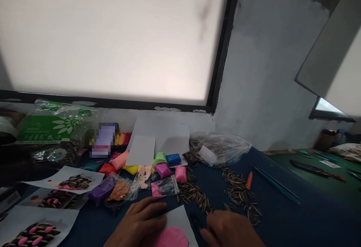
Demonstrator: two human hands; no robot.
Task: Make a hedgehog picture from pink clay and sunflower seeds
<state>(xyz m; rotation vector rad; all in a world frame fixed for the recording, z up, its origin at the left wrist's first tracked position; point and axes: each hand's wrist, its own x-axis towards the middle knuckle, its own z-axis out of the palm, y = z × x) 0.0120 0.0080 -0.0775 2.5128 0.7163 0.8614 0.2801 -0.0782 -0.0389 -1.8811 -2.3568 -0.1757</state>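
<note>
Diffuse light is entering through the pale window [113, 36] at upper left, glowing brightest toward its lower right. The wall [262, 62] at upper right and tabletop [290, 220] at lower right are lying dim. Pixelation is masking the phone [103, 140] at center left; slight blur is softening the right hand [229, 229].

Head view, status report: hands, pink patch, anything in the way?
Left hand on white sheet, by pink patch. Right hand curled beside sheet, near dark object; grip unclear. Striped seeds close beyond right hand.

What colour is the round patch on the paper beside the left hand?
The round patch is pink; it shows in the head view, cut off at the bottom edge.
</note>
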